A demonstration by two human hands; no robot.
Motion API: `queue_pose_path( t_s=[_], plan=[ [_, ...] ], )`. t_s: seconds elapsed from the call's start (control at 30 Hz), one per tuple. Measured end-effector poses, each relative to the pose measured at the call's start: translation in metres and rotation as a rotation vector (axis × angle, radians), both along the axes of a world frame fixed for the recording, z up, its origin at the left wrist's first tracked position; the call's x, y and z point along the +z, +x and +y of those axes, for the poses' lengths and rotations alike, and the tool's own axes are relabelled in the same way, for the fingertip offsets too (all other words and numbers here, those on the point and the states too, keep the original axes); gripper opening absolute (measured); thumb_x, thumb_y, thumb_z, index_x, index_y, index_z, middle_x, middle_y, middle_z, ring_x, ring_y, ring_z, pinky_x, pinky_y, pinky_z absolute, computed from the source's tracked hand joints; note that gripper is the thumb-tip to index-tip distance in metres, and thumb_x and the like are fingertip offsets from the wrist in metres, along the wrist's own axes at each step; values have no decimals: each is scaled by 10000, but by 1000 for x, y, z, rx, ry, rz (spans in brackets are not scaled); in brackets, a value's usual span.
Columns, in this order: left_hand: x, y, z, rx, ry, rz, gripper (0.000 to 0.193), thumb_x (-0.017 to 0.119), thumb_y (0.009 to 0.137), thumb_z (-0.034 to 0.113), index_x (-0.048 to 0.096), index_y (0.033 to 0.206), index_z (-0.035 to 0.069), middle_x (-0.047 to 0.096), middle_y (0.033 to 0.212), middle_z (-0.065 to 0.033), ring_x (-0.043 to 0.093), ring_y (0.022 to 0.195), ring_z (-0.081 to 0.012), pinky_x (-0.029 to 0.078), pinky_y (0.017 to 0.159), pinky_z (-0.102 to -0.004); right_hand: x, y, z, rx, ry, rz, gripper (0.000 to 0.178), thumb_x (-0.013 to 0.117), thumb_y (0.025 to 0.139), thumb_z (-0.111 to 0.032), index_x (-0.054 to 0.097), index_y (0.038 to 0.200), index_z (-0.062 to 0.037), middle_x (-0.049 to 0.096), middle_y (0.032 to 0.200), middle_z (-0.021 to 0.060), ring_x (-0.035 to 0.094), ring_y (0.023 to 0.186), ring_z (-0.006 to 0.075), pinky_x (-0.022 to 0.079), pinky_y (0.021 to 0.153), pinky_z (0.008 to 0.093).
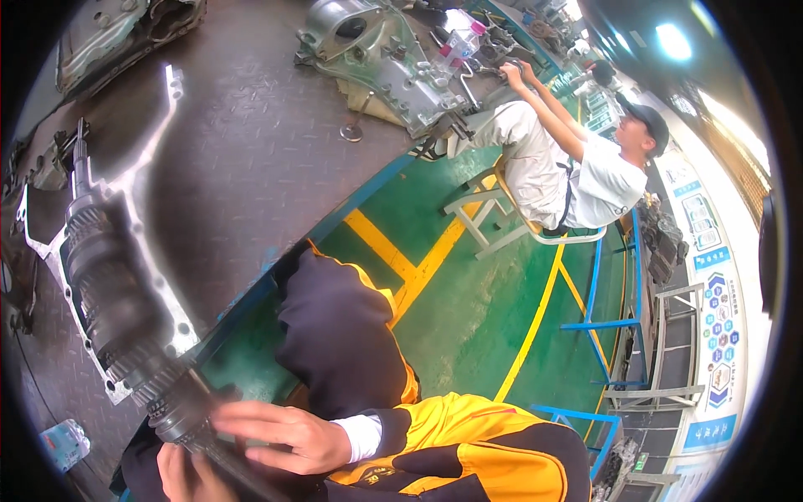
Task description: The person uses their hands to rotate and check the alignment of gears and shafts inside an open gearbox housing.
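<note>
A long gear shaft with several stacked toothed gears runs from the workbench down toward me, its lower end over the bench edge. My left hand is at that lower end, fingers bent round it beneath the last gear; part of the hand is cut off by the picture's edge. My right hand lies just to the right of the shaft, fingers stretched out and apart, with the fingertips blurred against its side. Under the shaft is a flat silver gasket-like metal frame.
A metal gearbox housing stands on the far bench, with a valve-shaped metal part nearby. Another casting is at the upper left. A clear plastic packet lies lower left. A seated person works on a stool at the right.
</note>
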State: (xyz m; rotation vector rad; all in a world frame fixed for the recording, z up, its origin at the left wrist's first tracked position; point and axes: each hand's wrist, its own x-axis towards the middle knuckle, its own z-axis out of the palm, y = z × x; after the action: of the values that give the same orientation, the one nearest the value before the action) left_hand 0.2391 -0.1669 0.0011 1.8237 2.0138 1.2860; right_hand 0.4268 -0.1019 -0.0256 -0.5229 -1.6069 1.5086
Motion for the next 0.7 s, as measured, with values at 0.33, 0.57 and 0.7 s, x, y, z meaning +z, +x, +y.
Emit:
queue_pose_path(
  t_s=[0.33,0.57,0.7],
  plan=[
    [-29,-7,-14,78,-51,-379,210,550,971,-17,598,1146,-122,616,1190,-175,613,1054,-254,474,947,-346,-6,-3,2,-1,89,20,478,597,888,49,518,1360,63,464,1410,247,499,1298,403,448,1033,410],
    [-27,-9,-15,42,-40,-334,203,551,974,-8,590,1138,-121,615,1190,-180,615,1060,-264,479,941,-358,-5,-3,1,23,59,30,520,608,879,32,489,1384,61,458,1415,257,498,1293,413,449,1037,415],
    [-28,-3,-16,83,-73,-365,216,559,991,41,589,1145,-108,615,1176,-169,615,1036,-251,477,935,-358,-4,3,3,-28,108,29,497,617,875,31,519,1362,61,491,1409,252,527,1277,406,461,1032,409]
  ],
)
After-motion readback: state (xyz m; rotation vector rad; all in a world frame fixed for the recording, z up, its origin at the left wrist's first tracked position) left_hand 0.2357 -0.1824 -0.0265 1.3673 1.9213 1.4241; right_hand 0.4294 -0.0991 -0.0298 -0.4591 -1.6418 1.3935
